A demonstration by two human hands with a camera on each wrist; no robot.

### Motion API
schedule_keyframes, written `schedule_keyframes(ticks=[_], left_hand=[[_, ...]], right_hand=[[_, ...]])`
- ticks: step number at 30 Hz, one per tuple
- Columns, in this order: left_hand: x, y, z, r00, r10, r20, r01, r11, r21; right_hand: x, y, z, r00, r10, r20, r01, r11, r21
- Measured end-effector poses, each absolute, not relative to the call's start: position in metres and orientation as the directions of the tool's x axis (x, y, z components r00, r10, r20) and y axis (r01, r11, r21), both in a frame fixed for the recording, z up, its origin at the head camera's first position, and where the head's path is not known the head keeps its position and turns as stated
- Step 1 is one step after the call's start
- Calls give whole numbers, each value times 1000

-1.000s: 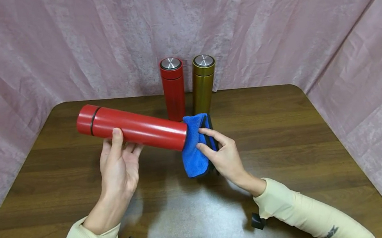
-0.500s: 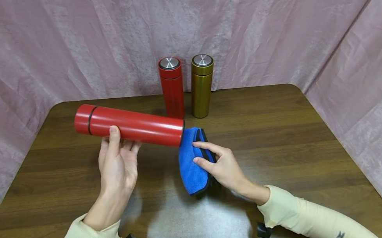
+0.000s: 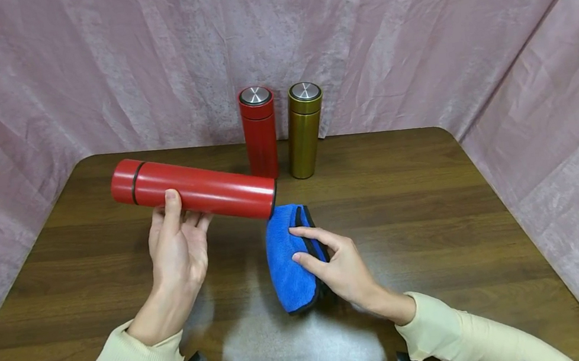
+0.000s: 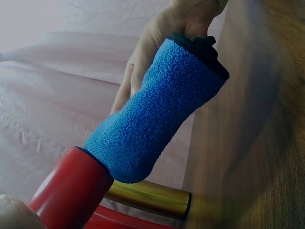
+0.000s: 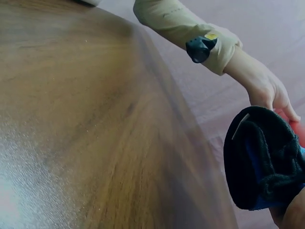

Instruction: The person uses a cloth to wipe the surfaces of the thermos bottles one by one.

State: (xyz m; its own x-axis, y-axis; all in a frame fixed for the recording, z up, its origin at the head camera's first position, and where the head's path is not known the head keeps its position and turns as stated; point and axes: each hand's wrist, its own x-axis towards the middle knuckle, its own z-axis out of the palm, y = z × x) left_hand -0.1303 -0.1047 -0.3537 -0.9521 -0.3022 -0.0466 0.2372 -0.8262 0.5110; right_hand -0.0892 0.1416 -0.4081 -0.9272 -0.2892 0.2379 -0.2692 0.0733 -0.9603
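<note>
My left hand (image 3: 177,259) grips a red thermos bottle (image 3: 205,190) near its middle, thumb on the near side. The bottle is held above the table, lid end to the left and base tipped slightly down to the right. Between thumb and fingers my right hand (image 3: 344,266) pinches a folded blue cloth (image 3: 290,264) with black edging. The cloth's upper end is at the lower edge of the bottle's base. In the left wrist view the cloth (image 4: 147,109) overlaps the rim of the red bottle (image 4: 74,188); whether they touch I cannot tell.
A second red bottle (image 3: 262,142) and a gold bottle (image 3: 306,137) stand upright side by side toward the back of the wooden table (image 3: 403,191). Pink curtains (image 3: 173,56) hang behind and at both sides.
My right hand has drawn the cloth down toward me, from across the bottle's base to just below it. The held red bottle has shifted slightly left and up.
</note>
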Motion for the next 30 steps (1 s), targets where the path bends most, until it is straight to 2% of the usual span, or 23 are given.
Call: schedule_keyframes(ticks=[7, 13, 17, 30], left_hand=[[-131, -106, -354, -951, -304, -54, 235, -826, 512], [-131, -105, -356, -951, -304, -63, 231, -827, 513], [-130, -105, -358, -951, -300, -71, 220, -821, 527], [-126, -102, -362, -960, -274, -50, 195, -790, 581]], right_hand=[[-83, 139, -407, -900, -242, 363, -396, 103, -912], [-84, 139, -406, -854, -218, 472, -500, 98, -860], [-87, 140, -402, -823, -180, 539, -564, 145, -813], [-116, 146, -381, -773, -113, 624, -633, 200, -748]])
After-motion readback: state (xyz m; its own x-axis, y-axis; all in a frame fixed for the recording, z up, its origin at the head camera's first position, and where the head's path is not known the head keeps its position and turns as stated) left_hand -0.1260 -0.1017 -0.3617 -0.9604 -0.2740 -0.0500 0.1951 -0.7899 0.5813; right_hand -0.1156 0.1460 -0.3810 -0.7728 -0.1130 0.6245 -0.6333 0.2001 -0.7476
